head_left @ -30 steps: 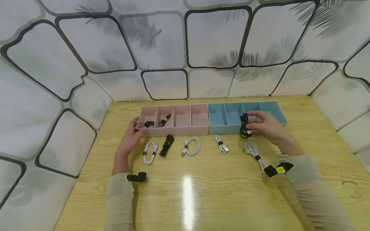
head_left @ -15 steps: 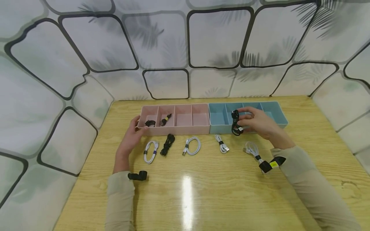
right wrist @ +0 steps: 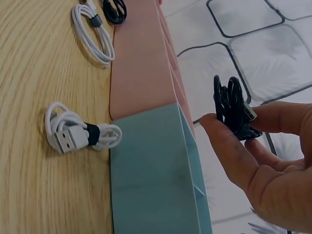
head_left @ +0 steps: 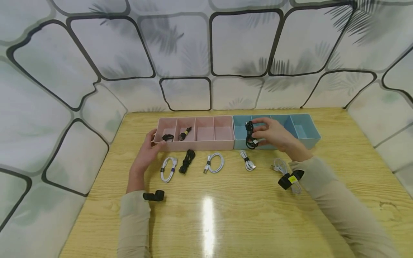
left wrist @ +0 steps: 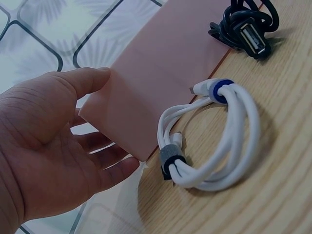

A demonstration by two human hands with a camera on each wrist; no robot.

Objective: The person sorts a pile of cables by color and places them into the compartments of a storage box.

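My right hand [head_left: 256, 132] pinches a coiled black cable [head_left: 249, 135] between thumb and fingers, held over the left compartments of the blue divided tray [head_left: 309, 133]. In the right wrist view the same black cable [right wrist: 231, 105] hangs above the blue tray's wall [right wrist: 151, 170]. At the left end of the pink divided tray [head_left: 200, 145] lies my left hand [head_left: 151, 143], thumb on the front wall and relaxed fingers along the end wall [left wrist: 141, 83]. Two small black cables [head_left: 167, 137] [head_left: 185, 134] lie in the pink tray's left compartments.
Bundled cables lie in a row on the wooden table before the trays: a white cable [head_left: 168, 169], a black cable [head_left: 187, 161], a white loop [head_left: 214, 163], a small white USB cable [head_left: 247, 160], another white cable [head_left: 282, 166]. Patterned panels wall in the table.
My right hand has carried the black cable leftward, from the blue tray's middle to over its left compartments. The left hand has stayed at the pink tray's corner.
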